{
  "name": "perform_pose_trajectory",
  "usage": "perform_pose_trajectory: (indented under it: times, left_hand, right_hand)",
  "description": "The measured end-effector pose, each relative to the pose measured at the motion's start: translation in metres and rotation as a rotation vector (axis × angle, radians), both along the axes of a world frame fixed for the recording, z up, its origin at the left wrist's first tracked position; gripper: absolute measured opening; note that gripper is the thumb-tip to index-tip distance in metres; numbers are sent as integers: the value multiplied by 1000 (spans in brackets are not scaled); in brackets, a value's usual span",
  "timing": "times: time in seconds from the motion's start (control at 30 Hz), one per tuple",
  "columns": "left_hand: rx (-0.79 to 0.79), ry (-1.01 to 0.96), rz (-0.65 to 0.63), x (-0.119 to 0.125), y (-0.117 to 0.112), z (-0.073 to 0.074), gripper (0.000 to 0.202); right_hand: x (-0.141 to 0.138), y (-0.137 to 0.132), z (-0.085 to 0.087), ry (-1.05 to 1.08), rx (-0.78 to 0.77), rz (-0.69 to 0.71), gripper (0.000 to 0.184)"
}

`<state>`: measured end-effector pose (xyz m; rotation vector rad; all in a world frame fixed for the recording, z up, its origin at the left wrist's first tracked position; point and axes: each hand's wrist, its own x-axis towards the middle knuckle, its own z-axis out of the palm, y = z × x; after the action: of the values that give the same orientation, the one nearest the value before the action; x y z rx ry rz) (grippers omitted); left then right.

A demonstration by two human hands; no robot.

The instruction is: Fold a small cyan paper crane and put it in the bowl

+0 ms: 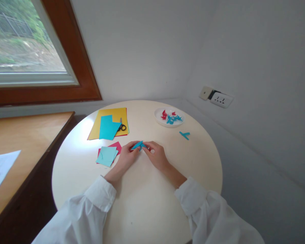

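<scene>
From where I stand, both hands meet over the middle of the round, cream-white table [152,203], a small, pointed piece of folded bright-blue paper [140,145] between them. The left hand [128,154] pinches its left end, and the right hand [156,155] has its fingertips closed on the right end. The fingers hide much of the piece, so I can't tell how many folds it has. It looks partly shaped to me, with a long, narrow body and a flap standing at the middle.

Some folding seems to be done already. In the shallow, round white dish [157,118] toward the far right sit several small, pointed red paper figures [164,115] and a cluster of blue ones [171,120], too bunched for me to count. Just outside the dish, nearer the right hand, lies a slender, branching blue paper piece [184,135]; I'd call it half-made, since it is thinner and plainer than those figures.

Plenty of paper looks unused. Near the left hand are flat, pale-blue paper squares [107,156] overlapping deep-pink paper [118,145]. Beyond those, a stack topped with a large yellow paper sheet [94,130] carries flat, bright-blue paper pieces [108,130] and black-handled scissors [123,127], which neither hand touches. By my reckoning, the work is well under way, with the held piece unfinished.
</scene>
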<state>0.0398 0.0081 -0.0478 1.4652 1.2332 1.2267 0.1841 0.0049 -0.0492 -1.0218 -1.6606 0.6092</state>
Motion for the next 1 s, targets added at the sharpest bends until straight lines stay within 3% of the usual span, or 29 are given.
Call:
perform_pose_trajectory:
  times: [0.3,0.57,1.0]
  left_hand:
    - [-107,-166,28,-2,0,2,13]
    - [-259,-543,-123,-1,-2,3,10]
    - [-369,-652,-287,-3,-4,10,13]
  right_hand:
    - [-1,8,-11,273,-260,42,26]
    - [3,12,-2,478,-418,47,26]
    - [6,15,-6,819,-690,221,26]
